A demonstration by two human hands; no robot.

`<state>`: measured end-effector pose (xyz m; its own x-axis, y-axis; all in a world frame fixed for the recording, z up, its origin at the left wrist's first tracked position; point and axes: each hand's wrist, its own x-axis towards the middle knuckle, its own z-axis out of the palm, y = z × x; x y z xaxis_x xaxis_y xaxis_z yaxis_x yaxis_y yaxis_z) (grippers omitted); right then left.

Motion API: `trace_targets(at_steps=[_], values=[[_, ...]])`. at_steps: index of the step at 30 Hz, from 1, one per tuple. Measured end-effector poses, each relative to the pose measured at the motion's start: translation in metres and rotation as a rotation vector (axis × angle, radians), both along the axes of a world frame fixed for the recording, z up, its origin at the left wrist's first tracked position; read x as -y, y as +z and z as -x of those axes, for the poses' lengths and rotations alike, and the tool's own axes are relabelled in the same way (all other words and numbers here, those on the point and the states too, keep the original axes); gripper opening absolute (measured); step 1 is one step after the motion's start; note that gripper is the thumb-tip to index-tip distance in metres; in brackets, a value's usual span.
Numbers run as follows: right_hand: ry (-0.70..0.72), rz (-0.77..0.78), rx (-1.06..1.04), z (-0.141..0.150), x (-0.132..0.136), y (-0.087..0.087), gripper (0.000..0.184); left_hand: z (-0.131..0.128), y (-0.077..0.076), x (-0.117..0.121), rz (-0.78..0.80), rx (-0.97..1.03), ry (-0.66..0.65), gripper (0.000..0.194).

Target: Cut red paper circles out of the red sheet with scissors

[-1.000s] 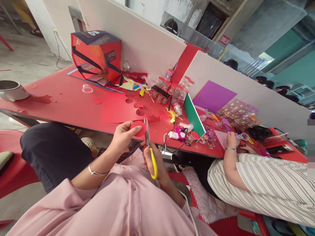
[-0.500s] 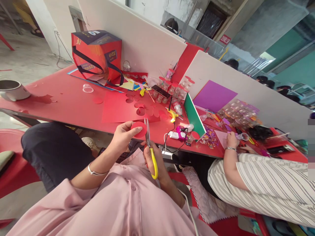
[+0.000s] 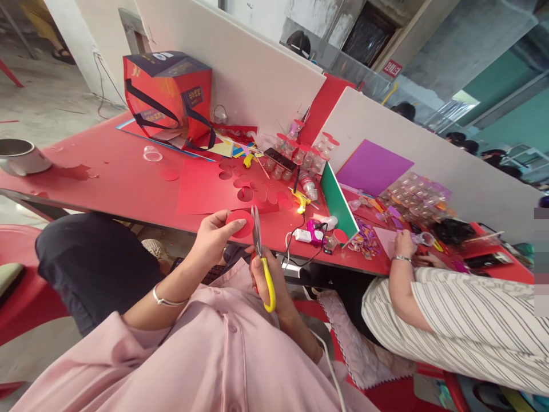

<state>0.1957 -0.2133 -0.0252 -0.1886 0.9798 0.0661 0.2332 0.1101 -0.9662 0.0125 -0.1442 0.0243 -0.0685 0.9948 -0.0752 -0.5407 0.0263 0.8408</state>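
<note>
Between the thumb and fingers of my left hand (image 3: 217,233) is a red paper circle (image 3: 241,225), held up in front of the table edge. My right hand (image 3: 269,277) grips scissors (image 3: 269,284) by their yellow handles, blades pointing up. The blades stand right beside the circle's right edge; whether they touch it I cannot tell. Beyond my hands, a red paper sheet (image 3: 201,191) with several round holes lies on the red table (image 3: 115,186). A loose red circle (image 3: 170,174) rests to its left.
A yellow glue gun (image 3: 301,201) with a cord stands near a green divider (image 3: 338,200). Behind it are a phone (image 3: 279,159) and several small clear cups with red tops. A red bag (image 3: 169,100) and a mug (image 3: 23,157) are at left. A co-worker's hand (image 3: 405,245) works at right.
The red circle in my left hand has shifted slightly left and up, away from the scissor blades. My right hand and the scissors have hardly moved.
</note>
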Motion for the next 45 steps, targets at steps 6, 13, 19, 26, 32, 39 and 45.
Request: trace_targets(at_steps=[6, 13, 19, 26, 32, 39, 45], values=[[0.097, 0.001, 0.019, 0.0, -0.003, 0.006, 0.069, 0.0, 0.004, 0.001, 0.005, -0.015, -0.007, 0.036], [0.122, 0.02, -0.015, 0.009, -0.01, 0.01, 0.069, 0.013, 0.001, -0.002, 0.014, -0.058, 0.022, 0.035], [0.147, 0.048, -0.045, 0.019, -0.024, 0.012, 0.074, 0.02, 0.0, -0.012, 0.02, -0.073, 0.003, 0.033], [0.134, 0.088, -0.061, 0.021, -0.055, 0.021, 0.071, 0.018, -0.004, -0.048, 0.104, -0.043, -0.018, 0.034], [0.074, 0.122, 0.026, 0.02, -0.088, 0.023, 0.066, 0.013, -0.008, -0.084, 0.157, -0.019, -0.066, 0.036], [0.052, 0.12, 0.093, 0.029, -0.114, 0.02, 0.058, 0.016, -0.013, -0.108, 0.184, 0.012, -0.042, 0.041], [0.08, 0.149, 0.107, 0.031, -0.123, 0.012, 0.065, 0.023, -0.023, -0.113, 0.195, 0.017, -0.01, 0.041]])
